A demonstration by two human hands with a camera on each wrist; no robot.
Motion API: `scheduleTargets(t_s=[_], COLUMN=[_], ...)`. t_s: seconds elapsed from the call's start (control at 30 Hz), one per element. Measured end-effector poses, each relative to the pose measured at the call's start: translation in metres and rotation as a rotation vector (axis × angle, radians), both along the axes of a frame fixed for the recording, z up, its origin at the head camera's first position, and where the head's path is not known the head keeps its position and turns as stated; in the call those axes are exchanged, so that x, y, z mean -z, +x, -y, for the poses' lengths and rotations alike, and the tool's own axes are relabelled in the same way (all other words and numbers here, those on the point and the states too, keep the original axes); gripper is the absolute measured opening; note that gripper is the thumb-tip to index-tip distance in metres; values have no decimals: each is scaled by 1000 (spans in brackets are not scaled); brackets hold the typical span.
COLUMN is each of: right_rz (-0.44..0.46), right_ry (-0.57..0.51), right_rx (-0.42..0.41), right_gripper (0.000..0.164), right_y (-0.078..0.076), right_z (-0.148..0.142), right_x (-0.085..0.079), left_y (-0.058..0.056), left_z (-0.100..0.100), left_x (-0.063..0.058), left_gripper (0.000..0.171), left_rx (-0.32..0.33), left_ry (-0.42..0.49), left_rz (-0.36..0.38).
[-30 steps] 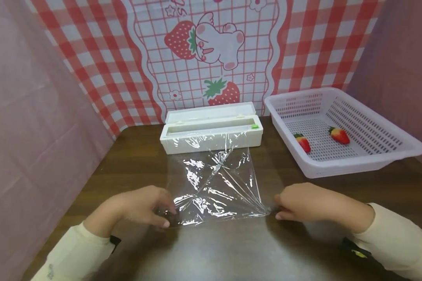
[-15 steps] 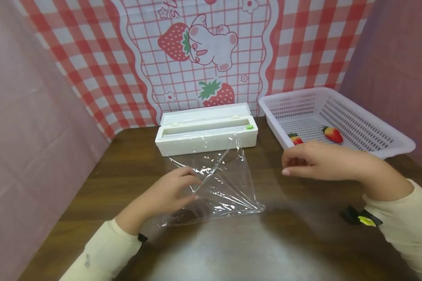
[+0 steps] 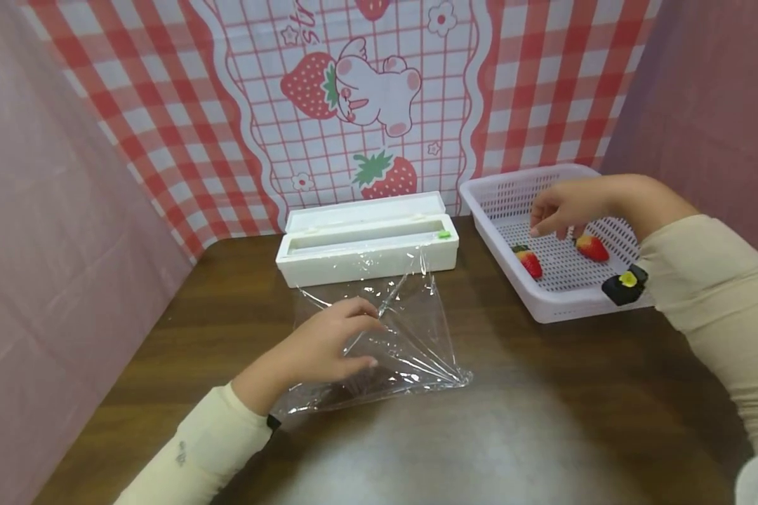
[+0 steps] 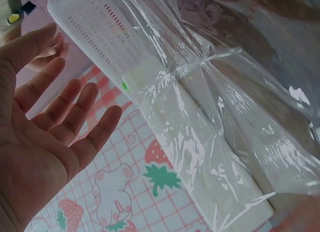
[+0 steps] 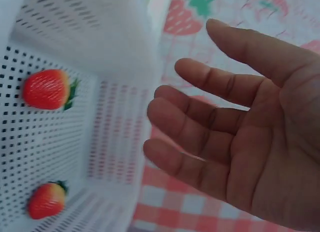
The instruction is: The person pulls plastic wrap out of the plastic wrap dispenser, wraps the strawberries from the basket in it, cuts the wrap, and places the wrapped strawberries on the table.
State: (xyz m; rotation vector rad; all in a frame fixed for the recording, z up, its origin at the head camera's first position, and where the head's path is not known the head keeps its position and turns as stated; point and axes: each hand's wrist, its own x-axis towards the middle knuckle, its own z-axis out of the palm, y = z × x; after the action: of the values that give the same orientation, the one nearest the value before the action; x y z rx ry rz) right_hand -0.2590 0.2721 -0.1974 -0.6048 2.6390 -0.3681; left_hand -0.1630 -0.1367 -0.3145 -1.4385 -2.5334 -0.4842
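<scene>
A sheet of clear plastic wrap (image 3: 410, 351) stretches over the table from a white wrap dispenser box (image 3: 373, 263) with its lid raised. My left hand (image 3: 325, 344) hovers over the wrap's left part, fingers relaxed and holding nothing; the left wrist view shows its bare palm (image 4: 40, 152). My right hand (image 3: 571, 203) hangs over the white perforated basket (image 3: 543, 301), above two strawberries. One strawberry (image 3: 528, 263) lies by the basket's left wall, the other strawberry (image 3: 592, 247) further right. In the right wrist view the fingers (image 5: 200, 122) are loosely bent with nothing in them.
A green slider (image 3: 443, 234) sits at the right end of the dispenser box. Behind stands a red-checked cloth (image 3: 543, 84) with strawberry prints. Pink cloth (image 3: 50, 266) hangs at the left side. The brown wooden table (image 3: 196, 337) carries everything.
My right hand has let go of the wrap's front right corner and moved up and right over the basket. My left hand has left the front left edge and shifted inward above the sheet.
</scene>
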Motion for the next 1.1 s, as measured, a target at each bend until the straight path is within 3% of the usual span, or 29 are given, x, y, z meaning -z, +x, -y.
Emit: scheduleTargets(t_s=[0.37, 0.57, 0.83, 1.1], right_rz=[260, 259, 161, 263], right_ry=[-67, -77, -55, -84], right_rx=[224, 287, 257, 261], right_gripper=[60, 63, 50, 61], right_y=[-42, -59, -72, -72], right_z=[-14, -15, -8, 0], right_x=[25, 40, 66, 77], left_y=[0, 1, 2, 2], left_z=[-9, -12, -14, -17], left_x=[6, 9, 10, 10], left_gripper=[45, 45, 46, 44], left_rx=[42, 42, 46, 53], left_ry=[-24, -29, -26, 1], left_rz=[15, 13, 26, 16])
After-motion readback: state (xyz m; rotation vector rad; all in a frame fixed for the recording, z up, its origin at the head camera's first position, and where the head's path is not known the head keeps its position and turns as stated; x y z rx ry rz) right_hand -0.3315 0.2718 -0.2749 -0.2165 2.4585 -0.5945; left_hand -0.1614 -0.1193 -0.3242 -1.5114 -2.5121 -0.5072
